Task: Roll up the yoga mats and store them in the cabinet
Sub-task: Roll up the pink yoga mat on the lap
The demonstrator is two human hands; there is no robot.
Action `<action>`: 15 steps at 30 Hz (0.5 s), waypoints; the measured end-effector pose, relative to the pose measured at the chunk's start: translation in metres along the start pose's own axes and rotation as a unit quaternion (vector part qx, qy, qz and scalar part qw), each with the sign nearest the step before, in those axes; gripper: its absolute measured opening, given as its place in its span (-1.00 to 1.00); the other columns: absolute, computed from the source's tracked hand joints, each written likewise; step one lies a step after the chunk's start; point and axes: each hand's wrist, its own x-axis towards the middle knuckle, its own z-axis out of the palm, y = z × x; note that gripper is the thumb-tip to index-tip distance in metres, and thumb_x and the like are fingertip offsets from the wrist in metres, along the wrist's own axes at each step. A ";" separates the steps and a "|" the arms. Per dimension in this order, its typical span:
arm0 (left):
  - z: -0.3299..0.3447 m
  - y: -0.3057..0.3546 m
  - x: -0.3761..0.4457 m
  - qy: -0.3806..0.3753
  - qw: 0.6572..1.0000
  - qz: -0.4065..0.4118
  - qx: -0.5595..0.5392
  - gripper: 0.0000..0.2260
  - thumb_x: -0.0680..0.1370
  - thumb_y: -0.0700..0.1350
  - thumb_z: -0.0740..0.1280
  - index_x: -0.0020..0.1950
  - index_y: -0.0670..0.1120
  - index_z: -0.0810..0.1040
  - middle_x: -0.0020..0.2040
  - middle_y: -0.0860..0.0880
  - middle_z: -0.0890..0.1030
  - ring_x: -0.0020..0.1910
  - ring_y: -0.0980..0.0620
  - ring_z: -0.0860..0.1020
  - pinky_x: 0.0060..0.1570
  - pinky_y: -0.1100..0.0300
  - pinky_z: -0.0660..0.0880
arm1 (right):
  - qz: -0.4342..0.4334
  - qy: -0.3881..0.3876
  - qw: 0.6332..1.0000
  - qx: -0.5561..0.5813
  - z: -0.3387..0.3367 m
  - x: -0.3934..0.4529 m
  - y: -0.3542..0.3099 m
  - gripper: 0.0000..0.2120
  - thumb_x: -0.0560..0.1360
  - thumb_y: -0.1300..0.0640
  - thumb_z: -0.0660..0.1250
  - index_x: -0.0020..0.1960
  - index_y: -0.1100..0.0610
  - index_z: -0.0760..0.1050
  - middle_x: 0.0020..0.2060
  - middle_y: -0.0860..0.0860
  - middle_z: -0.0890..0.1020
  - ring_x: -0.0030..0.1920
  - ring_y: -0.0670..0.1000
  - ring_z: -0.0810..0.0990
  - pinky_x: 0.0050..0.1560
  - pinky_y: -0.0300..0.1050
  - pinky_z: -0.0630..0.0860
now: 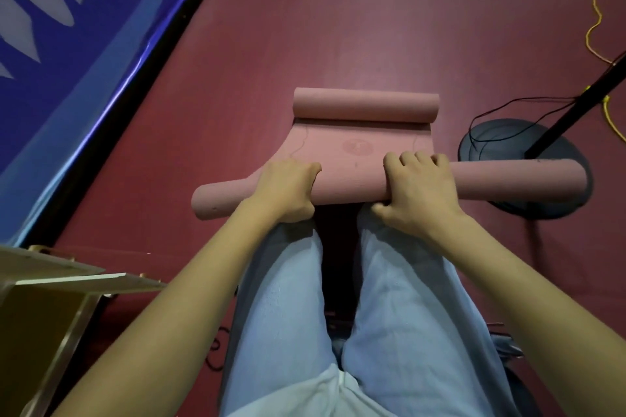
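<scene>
A pink yoga mat (352, 145) lies on the dark red floor in front of my knees. Its near end is a thick roll (352, 186) running left to right. Its far end is curled into a smaller roll (366, 104), with a short flat stretch between the two. My left hand (288, 191) grips the near roll left of centre, fingers curled over the top. My right hand (418, 189) grips the same roll right of centre, thumb underneath. At the lower left stands a light wooden cabinet (50, 284), of which only the top and an edge show.
A blue banner (67, 27) with white lettering runs along the left. A round black stand base (521, 162) with a slanted pole and black cables sits just right of the mat, under the roll's right end. A yellow cord (594, 10) trails on the floor at the far right.
</scene>
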 end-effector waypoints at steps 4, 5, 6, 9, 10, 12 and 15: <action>-0.002 0.013 -0.042 0.019 1.000 0.004 0.003 -0.71 0.30 -0.16 0.40 -0.01 -0.03 0.49 -0.11 -0.03 0.65 -0.12 -0.16 0.60 -0.25 0.12 0.30 | -0.012 0.051 0.998 0.034 -0.004 -0.049 -0.004 -0.48 0.22 -0.16 0.46 -0.01 0.16 0.44 -0.11 0.11 0.56 -0.06 0.19 0.51 0.02 0.12 0.35; -0.002 0.016 -0.051 0.019 1.000 0.004 0.006 -0.72 0.30 -0.17 0.40 -0.02 -0.04 0.48 -0.13 -0.02 0.64 -0.13 -0.15 0.60 -0.25 0.12 0.29 | -0.011 0.048 0.998 0.039 -0.006 -0.060 -0.006 -0.49 0.21 -0.14 0.47 -0.02 0.15 0.44 -0.12 0.10 0.55 -0.07 0.18 0.50 0.01 0.12 0.34; -0.003 0.019 -0.060 0.015 1.000 0.006 0.009 -0.73 0.30 -0.17 0.40 -0.03 -0.05 0.46 -0.13 -0.02 0.62 -0.12 -0.14 0.59 -0.25 0.12 0.29 | -0.010 0.041 0.998 0.045 -0.008 -0.071 -0.008 -0.50 0.21 -0.14 0.48 -0.02 0.15 0.44 -0.13 0.09 0.55 -0.08 0.18 0.50 0.01 0.12 0.33; 0.004 0.029 -0.087 -0.013 0.999 0.028 0.016 -0.71 0.31 -0.17 0.38 -0.05 -0.02 0.37 -0.08 -0.01 0.61 -0.08 -0.13 0.57 -0.18 0.12 0.28 | -0.011 0.016 0.997 0.074 -0.010 -0.107 -0.017 -0.52 0.20 -0.08 0.51 -0.01 0.14 0.47 -0.12 0.08 0.54 -0.07 0.19 0.51 0.07 0.15 0.34; 0.008 0.033 -0.095 -0.021 0.999 0.033 0.019 -0.70 0.31 -0.16 0.38 -0.05 -0.01 0.35 -0.06 -0.01 0.61 -0.06 -0.12 0.57 -0.15 0.12 0.27 | -0.012 0.012 0.996 0.083 -0.010 -0.118 -0.020 -0.52 0.20 -0.04 0.52 0.02 0.16 0.49 -0.09 0.09 0.56 -0.02 0.21 0.53 0.14 0.18 0.37; 0.014 0.037 -0.102 -0.031 0.999 0.030 0.023 -0.70 0.31 -0.17 0.38 -0.05 -0.01 0.34 -0.04 -0.01 0.62 -0.05 -0.11 0.57 -0.11 0.11 0.25 | -0.009 0.017 0.996 0.082 -0.010 -0.129 -0.024 -0.47 0.20 0.03 0.53 0.10 0.21 0.53 0.06 0.15 0.59 0.15 0.26 0.53 0.29 0.29 0.37; 0.008 0.040 -0.094 -0.039 0.999 0.019 0.028 -0.71 0.33 -0.16 0.37 -0.05 -0.02 0.32 -0.03 0.00 0.61 -0.04 -0.10 0.57 -0.12 0.10 0.25 | 0.004 0.026 0.998 0.054 -0.012 -0.120 -0.030 -0.35 0.19 0.02 0.52 0.22 0.25 0.52 0.25 0.23 0.52 0.28 0.30 0.43 0.35 0.31 0.30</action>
